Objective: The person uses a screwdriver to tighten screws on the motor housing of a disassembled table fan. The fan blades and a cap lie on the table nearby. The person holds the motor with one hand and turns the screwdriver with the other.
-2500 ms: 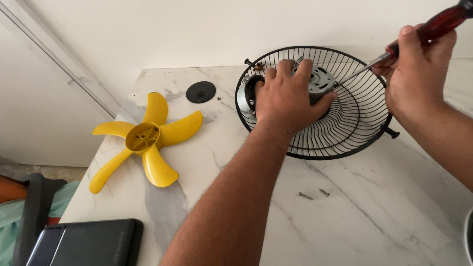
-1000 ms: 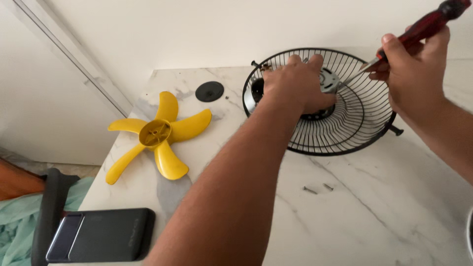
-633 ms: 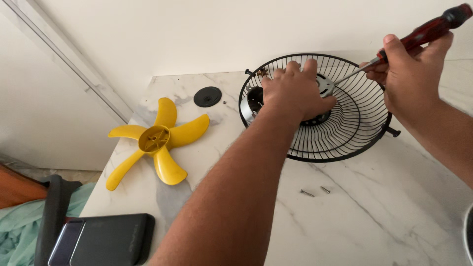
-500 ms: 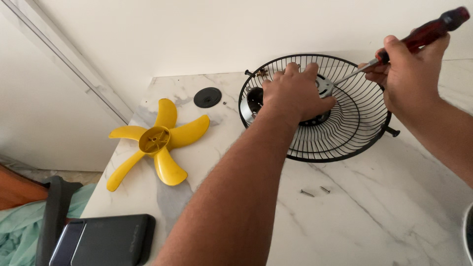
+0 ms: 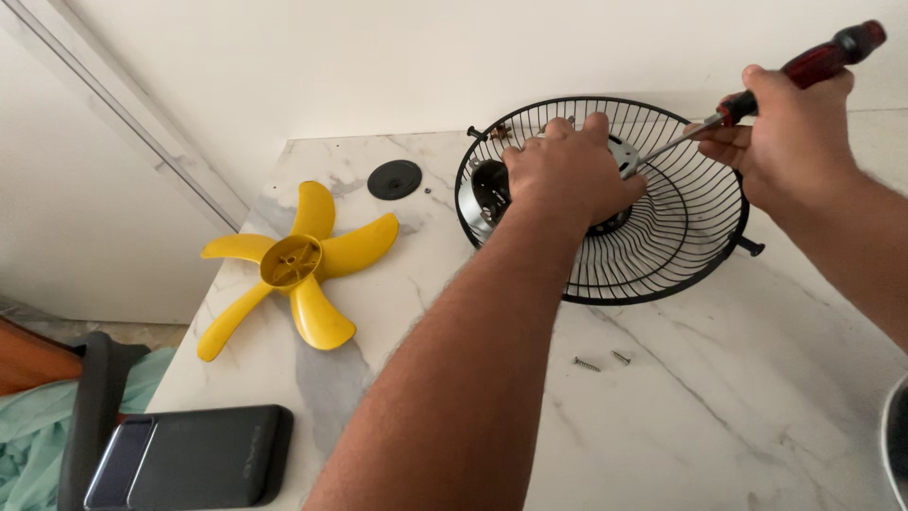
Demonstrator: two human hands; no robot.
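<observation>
in the upper right of the frame we see a black wire fan guard lying on a white marble tabletop, its hub tilted toward the wall. the left hand lies over the centre of the guard, fingers curled down and pressed together over the motor housing, which shows dark and metallic just left of the knuckles. the right hand, at the far upper right, is wrapped in a fist around the red and black handle of a screwdriver; its metal shaft slants down and left to the hub, beside the left hand's fingertips. two small loose screws lie on the marble just below the guard's rim. at centre left rests a yellow five-bladed fan propeller, well apart from the guard, with a round black cap above it near the wall. in the lower left corner lies a dark flat rectangular device.
</observation>
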